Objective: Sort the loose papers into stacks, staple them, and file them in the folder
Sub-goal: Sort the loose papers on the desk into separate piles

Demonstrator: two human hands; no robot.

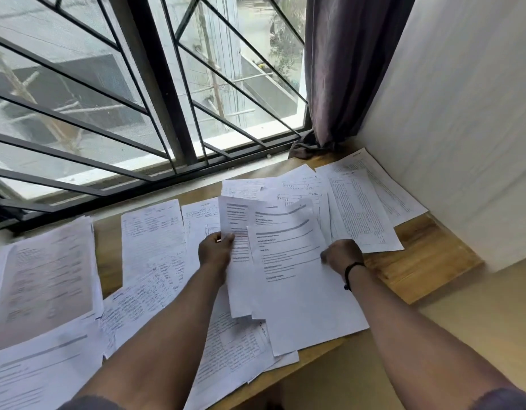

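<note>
A: What is the left hand (pixel 216 250) doing?

B: Its grip is pinching the left edge of a fanned sheaf (pixel 273 255) of printed sheets, thumb lying on top; the sheaf is being held just above the worktop (pixel 418 261), at its middle.

A: And the right hand (pixel 341 255)?

B: It is grasping the sheaf's right edge with curled fingers; a dark band (pixel 352 269) is circling that wrist.

A: Where are the other papers lying?

B: Handwritten pages (pixel 151 247) are spreading left of the sheaf, a printed stack (pixel 46 279) is sitting far left, and table sheets (pixel 362 202) are overlapping at the right, near the curtain (pixel 344 69) and wall (pixel 463 128).
</note>
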